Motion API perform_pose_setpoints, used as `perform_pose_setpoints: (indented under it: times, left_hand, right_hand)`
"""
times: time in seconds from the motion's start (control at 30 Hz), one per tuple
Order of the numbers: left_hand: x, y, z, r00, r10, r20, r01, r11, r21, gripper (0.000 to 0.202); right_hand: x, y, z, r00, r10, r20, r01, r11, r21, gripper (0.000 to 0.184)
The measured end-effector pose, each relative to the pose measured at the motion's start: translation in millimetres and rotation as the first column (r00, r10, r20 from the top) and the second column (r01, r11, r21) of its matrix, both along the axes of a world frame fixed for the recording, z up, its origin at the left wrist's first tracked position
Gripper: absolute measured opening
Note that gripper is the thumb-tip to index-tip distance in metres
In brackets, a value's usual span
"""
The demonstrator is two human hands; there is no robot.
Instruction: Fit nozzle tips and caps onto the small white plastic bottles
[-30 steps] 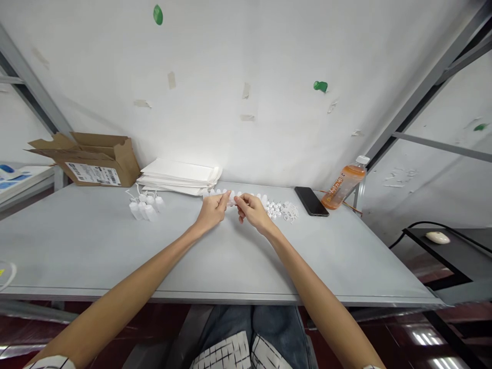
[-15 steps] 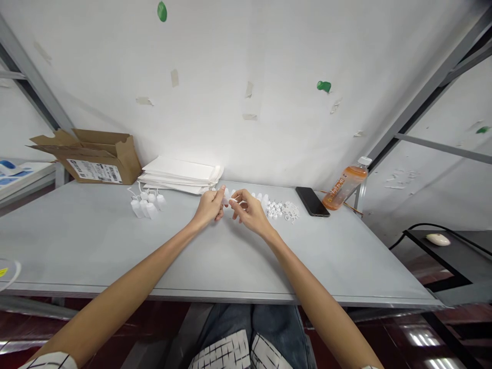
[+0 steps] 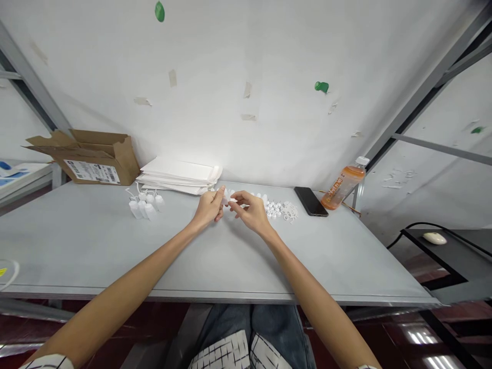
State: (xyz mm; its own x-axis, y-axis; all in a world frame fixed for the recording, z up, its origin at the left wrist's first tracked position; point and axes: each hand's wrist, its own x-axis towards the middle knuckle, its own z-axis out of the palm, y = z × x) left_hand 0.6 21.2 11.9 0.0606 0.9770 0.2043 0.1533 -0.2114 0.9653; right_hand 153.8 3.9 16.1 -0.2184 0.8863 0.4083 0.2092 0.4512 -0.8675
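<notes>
A small white plastic piece (image 3: 226,198) is between the hands, near the back edge of the tabletop (image 3: 115,246). The left hand (image 3: 209,209) pinches it with its fingers. The right hand (image 3: 249,211) has bent fingers right beside it; I cannot tell if they touch. Little white caps (image 3: 274,208) lie to the right, and white bottles (image 3: 140,207) lie to the left.

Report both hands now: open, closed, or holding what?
Left hand: closed, pinching a small white plastic piece.
Right hand: curled beside it; grip cannot be told.
</notes>
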Motion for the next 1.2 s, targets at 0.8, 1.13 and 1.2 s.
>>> perform_pose_setpoints:
  times: [0.8, 1.13, 1.2]
  left_hand:
    - [-2, 7, 4.9, 0.924, 0.028, 0.382, 0.044, 0.983, -0.18, 0.052]
    - [-9, 7, 10.8, 0.885, -0.038, 0.465, 0.094, 0.991, -0.099, 0.037]
    - [-9, 6, 10.5, 0.888, -0.064, 0.456, 0.115, 0.99, -0.085, 0.034]
  right_hand:
    - [8, -3, 21.2, 0.986, -0.086, -0.141, 0.121, 0.956, 0.268, 0.019]
    - [135, 16, 19.3, 0.924, -0.382, -0.018, 0.383, 0.923, 0.04, 0.037]
    - [152, 13, 14.1, 0.926, -0.373, 0.064, 0.376, 0.926, -0.041, 0.039]
